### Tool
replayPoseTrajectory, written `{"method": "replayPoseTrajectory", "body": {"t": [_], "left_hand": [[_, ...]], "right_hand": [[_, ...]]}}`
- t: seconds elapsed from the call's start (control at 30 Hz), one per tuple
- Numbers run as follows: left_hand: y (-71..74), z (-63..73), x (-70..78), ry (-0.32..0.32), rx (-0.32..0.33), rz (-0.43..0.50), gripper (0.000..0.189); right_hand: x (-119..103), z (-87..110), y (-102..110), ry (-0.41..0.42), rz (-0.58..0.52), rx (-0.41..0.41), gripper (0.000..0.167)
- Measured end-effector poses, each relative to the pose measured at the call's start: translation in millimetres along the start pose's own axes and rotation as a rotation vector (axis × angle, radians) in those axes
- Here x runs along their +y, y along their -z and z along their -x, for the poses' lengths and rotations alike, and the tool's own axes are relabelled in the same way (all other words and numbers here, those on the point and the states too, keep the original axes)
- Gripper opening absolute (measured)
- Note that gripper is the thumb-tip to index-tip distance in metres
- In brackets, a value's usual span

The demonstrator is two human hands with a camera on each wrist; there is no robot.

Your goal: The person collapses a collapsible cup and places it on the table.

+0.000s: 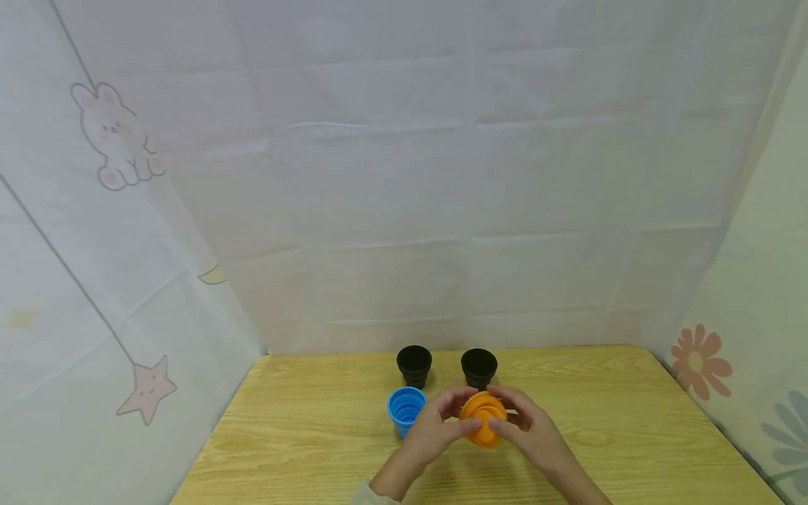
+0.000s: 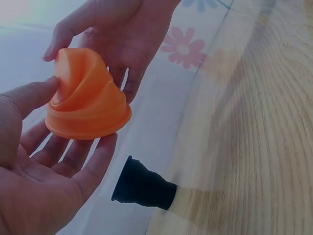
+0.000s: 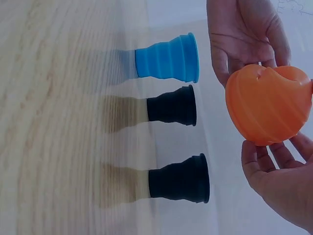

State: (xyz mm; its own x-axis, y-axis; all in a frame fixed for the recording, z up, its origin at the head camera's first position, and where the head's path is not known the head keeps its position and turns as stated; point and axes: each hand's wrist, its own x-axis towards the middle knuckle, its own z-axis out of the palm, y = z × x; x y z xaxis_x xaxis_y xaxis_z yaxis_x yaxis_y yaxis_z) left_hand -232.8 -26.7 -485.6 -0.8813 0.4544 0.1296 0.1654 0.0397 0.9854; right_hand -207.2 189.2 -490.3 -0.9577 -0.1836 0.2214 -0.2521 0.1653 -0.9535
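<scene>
An orange collapsible cup (image 1: 483,419) is held above the table between both hands, its wall folded and twisted out of round. My left hand (image 1: 434,425) grips its left side, with the thumb on the near face and the fingers behind and under the rim in the left wrist view. On the other side my right hand (image 1: 535,433) holds it likewise, thumb in front and fingertips at the far edge. The folds of the orange cup (image 2: 87,100) show plainly in the left wrist view. A blue collapsible cup (image 1: 404,408) stands upright just left of my left hand.
Two black collapsible cups stand upright toward the back, a left one (image 1: 414,365) and a right one (image 1: 479,366) behind the hands. The wooden table (image 1: 303,428) meets a pale cloth backdrop (image 1: 379,210) at its rear edge, with cloth on both sides.
</scene>
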Motion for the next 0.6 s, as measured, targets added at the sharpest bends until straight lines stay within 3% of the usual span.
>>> {"method": "replayPoseTrajectory", "body": {"t": [0.13,0.3,0.6], "left_hand": [[2.2,0.0,-0.1,0.025,-0.022,0.03,0.044],[4.9,0.6,-2.0,0.047,-0.007,0.103,0.045],[9.1,-0.5,-4.0,-0.034,0.041,0.274,0.046]], "right_hand": [[0.5,-1.4,-1.0,0.042,0.023,-0.001,0.048],[1.3,-0.9,-4.0,0.048,-0.025,-0.009,0.048],[6.2,3.0,-10.1,0.041,-0.185,-0.058,0.063]]}}
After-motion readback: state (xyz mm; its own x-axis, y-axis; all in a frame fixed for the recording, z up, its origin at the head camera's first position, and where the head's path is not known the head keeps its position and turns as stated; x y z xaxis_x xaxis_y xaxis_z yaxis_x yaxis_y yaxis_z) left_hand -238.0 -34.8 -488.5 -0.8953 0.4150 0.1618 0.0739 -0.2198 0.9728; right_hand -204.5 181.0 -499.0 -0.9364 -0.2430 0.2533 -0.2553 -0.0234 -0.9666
